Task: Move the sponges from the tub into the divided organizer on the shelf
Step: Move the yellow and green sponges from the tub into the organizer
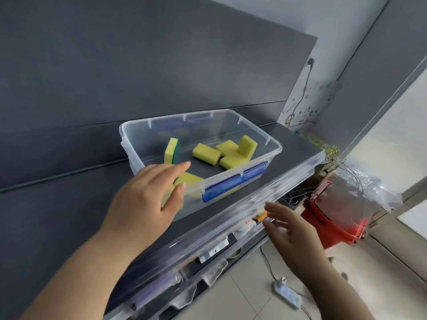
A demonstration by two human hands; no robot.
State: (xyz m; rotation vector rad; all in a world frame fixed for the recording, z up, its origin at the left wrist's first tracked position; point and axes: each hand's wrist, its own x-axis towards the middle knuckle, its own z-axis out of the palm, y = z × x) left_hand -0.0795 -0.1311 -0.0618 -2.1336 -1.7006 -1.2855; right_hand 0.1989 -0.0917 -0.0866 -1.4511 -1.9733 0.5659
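A clear plastic tub (275, 147) with blue latches stands on a dark shelf and holds several yellow sponges (206, 153). One yellow-and-green sponge (172, 150) leans upright near the tub's left wall. My left hand (147, 195) reaches over the tub's near left corner with fingers extended, just above a yellow sponge (190, 179) lying there; it holds nothing. My right hand (288, 229) hovers open below the shelf's front edge, empty. No divided organizer shows in the head view.
The dark shelf (80, 204) has a clear plastic front strip (231, 218) with small labels. A red bin (332, 218) under clear plastic wrap stands at right on the tiled floor. A white power strip (287, 293) lies on the floor below.
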